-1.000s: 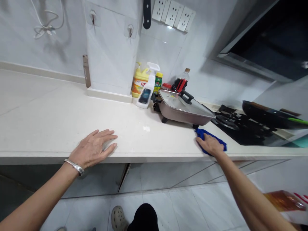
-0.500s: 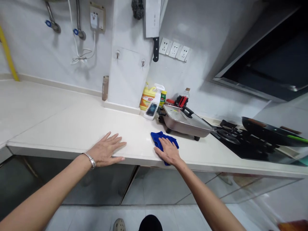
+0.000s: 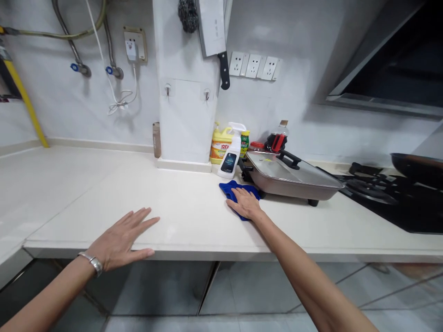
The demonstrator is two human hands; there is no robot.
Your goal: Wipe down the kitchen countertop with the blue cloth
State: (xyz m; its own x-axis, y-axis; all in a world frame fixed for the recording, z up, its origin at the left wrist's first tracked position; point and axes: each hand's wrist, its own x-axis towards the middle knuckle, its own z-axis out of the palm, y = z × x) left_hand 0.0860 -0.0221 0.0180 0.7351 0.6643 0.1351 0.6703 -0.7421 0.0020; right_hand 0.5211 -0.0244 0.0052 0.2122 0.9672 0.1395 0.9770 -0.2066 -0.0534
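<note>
My right hand (image 3: pixel 246 203) lies on a crumpled blue cloth (image 3: pixel 228 188) on the white countertop (image 3: pixel 187 203). Its fingers are stretched flat over the cloth, pressing it down; part of the cloth is hidden under the palm. Just beyond stands a white spray bottle (image 3: pixel 231 154), and a lidded electric pan (image 3: pixel 294 180) is close on the right. My left hand (image 3: pixel 121 240), with a silver bracelet at the wrist, is at the counter's front edge. Its fingers are spread and hold nothing; whether it touches the counter I cannot tell.
Behind the spray bottle are a yellow jug (image 3: pixel 220 143) and a green bottle (image 3: pixel 244 143). A brown bottle (image 3: pixel 157 139) stands beside the wall pillar. On the right is a black gas stove (image 3: pixel 374 191) with a wok (image 3: pixel 415 167). A cleaver (image 3: pixel 212 27) hangs above.
My right hand and the blue cloth have moved farther in from the front edge, closer to the spray bottle. My left hand has shifted left and back. The camera view has tilted.
</note>
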